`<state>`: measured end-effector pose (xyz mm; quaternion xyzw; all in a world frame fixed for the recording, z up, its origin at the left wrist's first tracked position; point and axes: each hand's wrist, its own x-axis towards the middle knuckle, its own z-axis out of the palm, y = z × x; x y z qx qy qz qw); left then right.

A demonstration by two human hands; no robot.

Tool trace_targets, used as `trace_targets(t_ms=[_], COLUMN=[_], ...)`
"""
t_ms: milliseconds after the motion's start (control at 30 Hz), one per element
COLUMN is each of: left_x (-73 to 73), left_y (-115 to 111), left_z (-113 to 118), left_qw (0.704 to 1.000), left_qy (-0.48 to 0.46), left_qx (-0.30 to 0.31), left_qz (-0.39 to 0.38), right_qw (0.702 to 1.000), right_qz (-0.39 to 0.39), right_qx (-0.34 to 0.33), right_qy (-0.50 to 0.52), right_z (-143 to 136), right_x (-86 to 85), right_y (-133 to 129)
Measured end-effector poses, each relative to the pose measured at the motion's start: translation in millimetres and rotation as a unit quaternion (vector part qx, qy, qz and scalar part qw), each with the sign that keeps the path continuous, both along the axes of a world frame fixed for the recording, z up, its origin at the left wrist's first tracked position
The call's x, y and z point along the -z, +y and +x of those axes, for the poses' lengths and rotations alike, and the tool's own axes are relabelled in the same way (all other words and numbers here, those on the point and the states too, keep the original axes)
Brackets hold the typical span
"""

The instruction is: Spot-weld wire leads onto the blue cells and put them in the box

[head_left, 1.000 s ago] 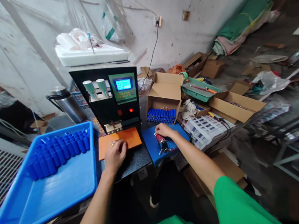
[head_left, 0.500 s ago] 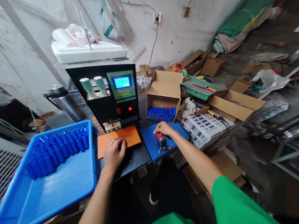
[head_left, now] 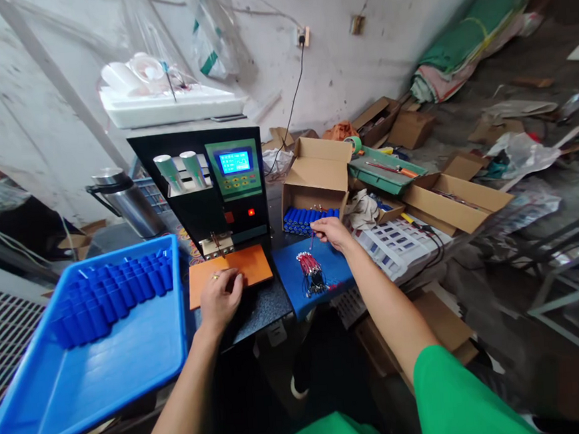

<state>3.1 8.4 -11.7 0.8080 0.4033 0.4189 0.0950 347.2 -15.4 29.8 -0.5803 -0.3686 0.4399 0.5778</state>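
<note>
Near the back edge of the blue mat (head_left: 289, 264), the right hand (head_left: 331, 232) pinches a wire (head_left: 311, 243), likely light, limp and best gripped at its end, while the left hand (head_left: 220, 294) curls loosely, grip hidden.

On my head-camera feed I list: one left hand (head_left: 220, 297), ringed, fingers curled, resting on an orange board (head_left: 254, 265) before a black machine (head_left: 197, 217) with a lit screen (head_left: 234, 162). One right hand (head_left: 331, 232), fingertips pinched on a thin strand (head_left: 311, 243), above a blue mat (head_left: 288, 270). On the mat, one bundle of red and black wires (head_left: 311, 274). Just behind, one open cardboard box (head_left: 319, 164) of blue cylinders (head_left: 302, 217). Far left, one blue tray (head_left: 122, 377), more cylinders (head_left: 110, 298) standing inside. One steel jug (head_left: 137, 209).
</note>
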Motion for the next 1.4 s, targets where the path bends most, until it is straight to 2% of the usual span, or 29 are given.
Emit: trace_targets(t_ms=[100, 167, 300, 433, 533, 700, 833, 900, 1000, 1133, 1300, 1400], left_x=[-2.4, -6.1, -20.1, -33.7, -36.7, -30.6, -25.3, -24.4, -24.2, -24.3, -24.7, -28.4], left_y=[-4, -13, -42, -62, -69, -75, -75, -74, -73, -82, -94, -85], left_z=[3, 10, 35, 49, 46, 28, 9, -1, -17, -33, -45, -71], left_qw=[0.994, 0.982, 0.951, 0.910, 0.893, 0.885, 0.873, 0.874, 0.895, 0.921, 0.930, 0.946], left_qy=[-0.075, -0.135, -0.207, -0.257, -0.275, -0.302, -0.317, -0.313, -0.272, -0.202, -0.137, -0.121], left_qx=[0.012, 0.027, 0.063, 0.117, 0.128, 0.100, 0.088, 0.083, 0.067, 0.052, 0.064, 0.037], left_qz=[-0.073, -0.130, -0.219, -0.305, -0.334, -0.340, -0.360, -0.362, -0.347, -0.330, -0.336, -0.300], right_qw=[0.998, 0.996, 0.990, 0.981, 0.976, 0.973, 0.979, 0.975, 0.959, 0.952, 0.941, 0.950], right_qz=[0.043, 0.065, 0.081, 0.088, 0.089, 0.090, 0.095, 0.094, 0.102, 0.110, 0.088, 0.101], right_qx=[0.025, 0.017, -0.046, -0.096, -0.120, -0.134, -0.155, -0.202, -0.259, -0.272, -0.303, -0.260], right_qy=[0.033, 0.058, 0.103, 0.146, 0.161, 0.166, 0.096, 0.025, -0.053, -0.085, -0.120, -0.137], right_z=[-8, -21, -63, -107, -133, -159, -174, -182, -192, -203, -212, -213], right_x=[-15.3, -24.1, -35.0, -35.8, -32.2, -22.8, -13.3, -9.0, -4.2, 1.3, 11.3, 17.1], right_y=[-8, -14, -27, -35, -38, -41, -47, -51, -55, -60, -62, -57])
